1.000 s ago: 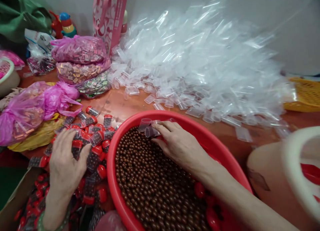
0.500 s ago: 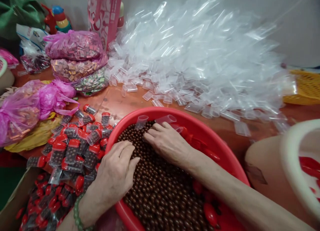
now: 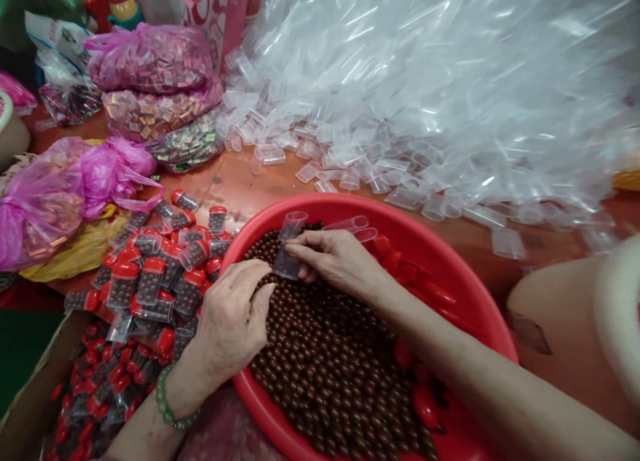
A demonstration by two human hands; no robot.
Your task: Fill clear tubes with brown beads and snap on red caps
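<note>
We find the right hand (image 3: pixel 345 261) pinching a clear tube (image 3: pixel 287 264) between thumb and fingers, over the brown balls (image 3: pixel 320 354) in the red basin (image 3: pixel 325 202) at the near side of the bench (image 3: pixel 215 181). We cannot tell whether the tube contains any balls. The left hand (image 3: pixel 233 314) is loosely curled, thumb apart, holding nothing that we can see; its fingertips are just beside the tube, and contact is unclear. Red-capped tubes (image 3: pixel 150 281) lie heaped left of the basin, towards the bench's near-left corner. A pile of clear tubes (image 3: pixel 410 101) covers much of the far side. In our judgement, a light pinch suits the tube, as its thin wall could flex or slip; its mouth is best kept upward and inside the basin's rim, so that stray balls drop back, with the left hand steadying. As to markings, the white bag (image 3: pixel 57 38) at the far left bears print too blurred to read, and we can make out no brand or label elsewhere.
</note>
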